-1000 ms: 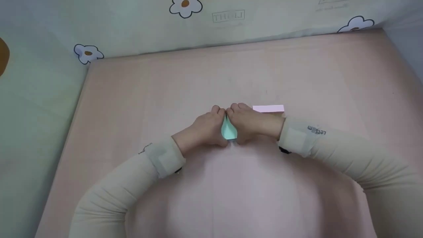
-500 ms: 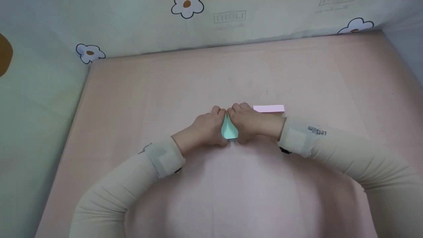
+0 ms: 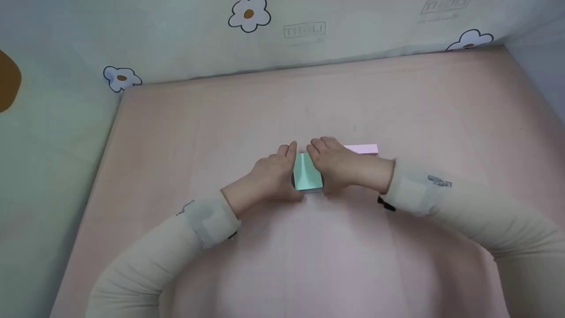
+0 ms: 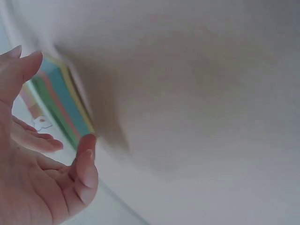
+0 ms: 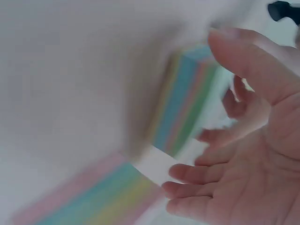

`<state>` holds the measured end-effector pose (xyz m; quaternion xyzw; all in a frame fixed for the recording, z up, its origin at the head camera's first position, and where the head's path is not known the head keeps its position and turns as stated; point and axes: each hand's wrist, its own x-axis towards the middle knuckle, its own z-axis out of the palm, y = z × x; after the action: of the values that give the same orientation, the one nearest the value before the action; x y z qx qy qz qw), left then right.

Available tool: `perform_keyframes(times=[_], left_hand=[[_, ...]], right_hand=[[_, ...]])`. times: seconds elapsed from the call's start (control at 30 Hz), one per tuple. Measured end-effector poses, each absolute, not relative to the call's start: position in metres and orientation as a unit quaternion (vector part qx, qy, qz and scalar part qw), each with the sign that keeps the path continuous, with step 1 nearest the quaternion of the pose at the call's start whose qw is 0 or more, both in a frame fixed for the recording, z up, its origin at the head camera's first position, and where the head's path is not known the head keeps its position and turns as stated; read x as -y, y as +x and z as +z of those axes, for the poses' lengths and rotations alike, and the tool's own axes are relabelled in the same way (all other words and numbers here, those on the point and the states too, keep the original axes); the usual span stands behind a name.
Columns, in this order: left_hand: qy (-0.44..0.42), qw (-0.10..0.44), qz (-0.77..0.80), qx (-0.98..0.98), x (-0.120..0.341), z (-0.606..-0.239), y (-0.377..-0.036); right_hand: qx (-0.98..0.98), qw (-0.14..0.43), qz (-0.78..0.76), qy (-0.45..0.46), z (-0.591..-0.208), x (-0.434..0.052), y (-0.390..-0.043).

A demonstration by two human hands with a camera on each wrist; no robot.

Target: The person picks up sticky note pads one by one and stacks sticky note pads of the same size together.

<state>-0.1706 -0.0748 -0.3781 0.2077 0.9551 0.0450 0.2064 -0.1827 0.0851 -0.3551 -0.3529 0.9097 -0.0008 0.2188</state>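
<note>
A block of sticky notes (image 3: 306, 176) with a mint-green top lies on the pink table (image 3: 309, 247), between both hands. Its side shows green, pink, blue and yellow layers (image 4: 63, 108) (image 5: 187, 103). My left hand (image 3: 271, 174) stands along its left side with straight fingers, and the thumb (image 4: 86, 164) touches the near corner. On the block's right side, my right hand (image 3: 337, 165) has relaxed, spread fingers (image 5: 197, 173) beside the edge. Neither hand is curled round the block.
A second block of notes with a pink top (image 3: 364, 149) lies just behind my right hand; its striped side (image 5: 93, 201) shows in the right wrist view. Pale padded walls with flower prints (image 3: 249, 15) enclose the table at the back and left.
The green block stood on edge, squeezed between both hands; now it lies flat with its top up. The hands have parted slightly and the fingers have straightened.
</note>
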Motion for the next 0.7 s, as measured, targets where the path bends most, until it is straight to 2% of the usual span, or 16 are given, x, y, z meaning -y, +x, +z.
perform_keyframes(times=[0.13, 0.23, 0.4, 0.7], left_hand=[[0.189, 0.194, 0.003, -0.963, 0.080, -0.369, -0.161], [0.186, 0.217, -0.011, -0.958, 0.082, -0.368, -0.154], [0.176, 0.259, 0.058, -0.948, 0.081, -0.377, -0.149], [0.121, 0.284, 0.168, -0.936, 0.078, -0.387, -0.152]], right_hand=[[-0.925, 0.186, -0.025, -0.331, -0.341, -0.100, -0.173], [-0.926, 0.218, -0.058, -0.303, -0.342, -0.109, -0.168], [-0.912, 0.279, -0.115, -0.279, -0.366, -0.113, -0.165], [-0.892, 0.291, -0.213, -0.272, -0.387, -0.111, -0.169]])
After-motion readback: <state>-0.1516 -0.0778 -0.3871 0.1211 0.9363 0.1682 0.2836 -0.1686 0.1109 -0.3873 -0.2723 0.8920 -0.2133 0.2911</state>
